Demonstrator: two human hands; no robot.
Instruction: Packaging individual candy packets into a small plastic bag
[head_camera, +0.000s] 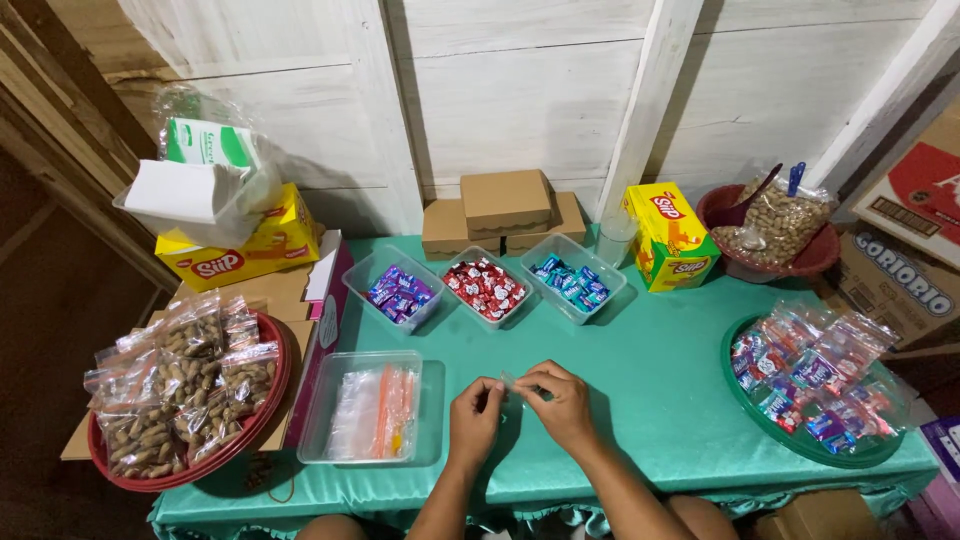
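Note:
Over the near edge of the teal table (660, 370), my left hand (474, 420) and my right hand (561, 404) pinch a small clear plastic bag (512, 384) between them. Just left of my hands stands a clear tub (430, 410) with a stack of empty zip bags (372, 413) with orange strips. Beyond my hands three clear tubs sit in a row: purple-wrapped candies (399, 289), red-wrapped candies (487, 288) and blue-wrapped candies (572, 279).
A green tray (790, 432) of filled candy bags lies at the right. A red tray (262, 415) of bagged peanuts sits at the left. At the back are cardboard boxes (503, 203), two yellow cartons (672, 236), a red bowl (815, 255) of peanuts with scoops, and a white wooden wall.

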